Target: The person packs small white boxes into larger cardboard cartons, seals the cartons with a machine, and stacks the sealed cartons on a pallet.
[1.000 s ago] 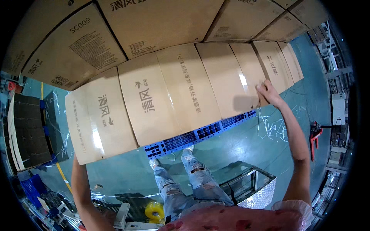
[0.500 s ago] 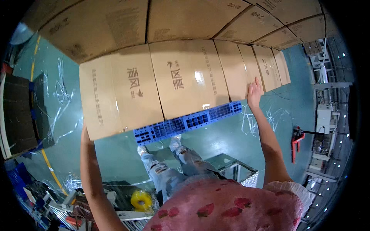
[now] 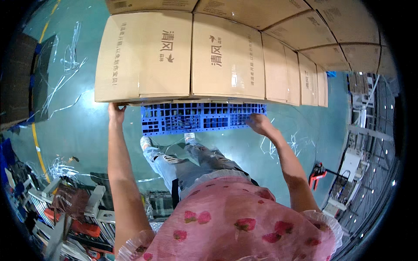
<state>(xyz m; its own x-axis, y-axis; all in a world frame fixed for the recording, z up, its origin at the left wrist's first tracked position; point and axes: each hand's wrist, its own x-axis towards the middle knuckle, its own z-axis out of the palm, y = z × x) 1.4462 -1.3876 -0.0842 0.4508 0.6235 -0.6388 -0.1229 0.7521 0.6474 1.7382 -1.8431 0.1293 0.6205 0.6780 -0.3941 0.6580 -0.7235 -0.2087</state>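
My left hand is at the lower left corner of a brown cardboard box, its thumb and fingers curled at the bottom edge, the fingertips partly hidden under it. A second cardboard box stands tight against its right side. Below the boxes, a blue plastic pallet shows its slotted near side. My right hand is by the pallet's right end, below the boxes and apart from them. Its fingers are curled in, with nothing visible in them.
More boxes continue the row rightward, and another layer of boxes rises behind. Loose plastic strapping lies on the green floor, left. A red pallet jack stands at right. Metal racks are at lower left.
The front boxes sit farther back, baring more of the pallet. My right hand has left the box face and dropped toward the pallet. My left hand has gone from the box's side to its bottom edge.
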